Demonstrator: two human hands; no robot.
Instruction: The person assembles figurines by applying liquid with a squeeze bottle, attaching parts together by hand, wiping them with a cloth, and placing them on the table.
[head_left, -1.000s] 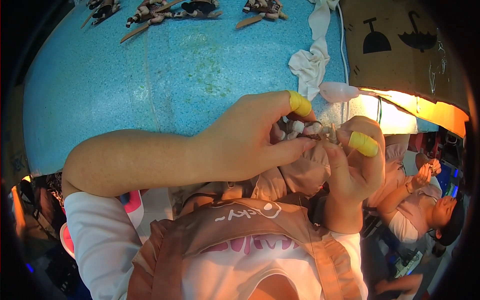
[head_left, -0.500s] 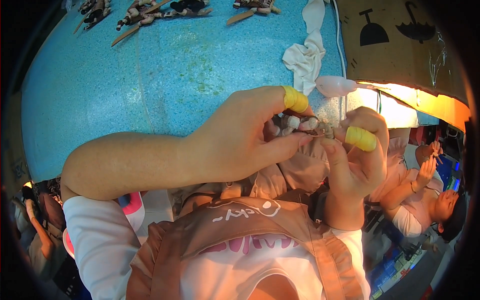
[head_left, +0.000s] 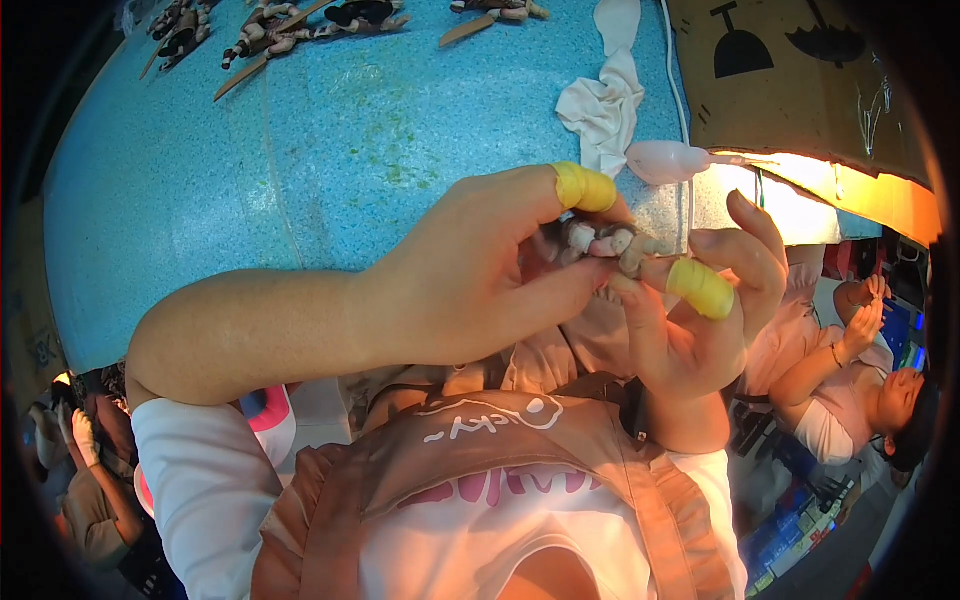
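Observation:
A small figurine [head_left: 606,243] in white, pinkish and brown tones is held between my two hands over the table's near edge. My left hand [head_left: 480,265] is closed around one end of it, thumb and index finger gripping it; part of the figurine is hidden in the palm. Yellow tape wraps the left index finger. With thumb and taped index finger, my right hand [head_left: 705,320] pinches the beige end of the same figurine, while its other fingers are raised and bent. The fine detail of the figurine is too small to make out.
Several similar figurines with flat brown blade-like pieces [head_left: 467,31] lie along the far side of the blue table [head_left: 330,150]. Beyond my hands are a white cloth [head_left: 603,105], a pale squeeze bottle [head_left: 665,162], a cable and a cardboard box [head_left: 790,110]. Other people [head_left: 850,390] sit at both sides.
My right hand has shifted slightly down and left, and its outer fingers have spread up. The figurine has turned a little, showing more of its beige end.

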